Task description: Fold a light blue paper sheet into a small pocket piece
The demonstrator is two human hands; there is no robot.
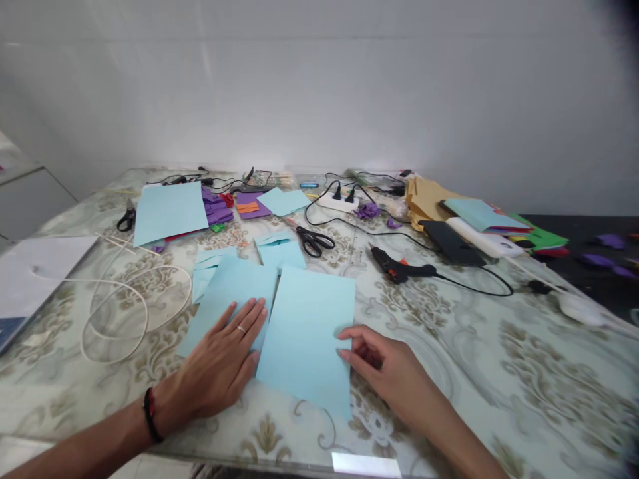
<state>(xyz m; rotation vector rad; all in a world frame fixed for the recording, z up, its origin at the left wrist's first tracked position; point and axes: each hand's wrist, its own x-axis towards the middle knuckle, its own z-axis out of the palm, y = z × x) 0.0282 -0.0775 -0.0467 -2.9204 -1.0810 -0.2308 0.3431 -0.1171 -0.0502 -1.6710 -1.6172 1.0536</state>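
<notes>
Two light-blue sheets lie side by side at the front of the patterned table, directly between and under the hands.

Left hand: open, palm down, fingers extended and slightly spread, resting on the lower right part of the left sheet. Its thumb tip is at the border with the right sheet. Nothing is grasped.

Right hand: fingers curled, index finger and thumb at the right edge of the right sheet, about midway along it. Cannot tell whether the paper is pinched or only touched.

Position: the right sheet lies to the right of the left hand and extends leftward from the right hand's fingertips; the left sheet is farther from the right hand.

Surroundings: folded blue pieces beyond the sheets; black-handled scissors behind them; glue gun beyond the right hand, to the right; white cable left of the left sheet.
</notes>
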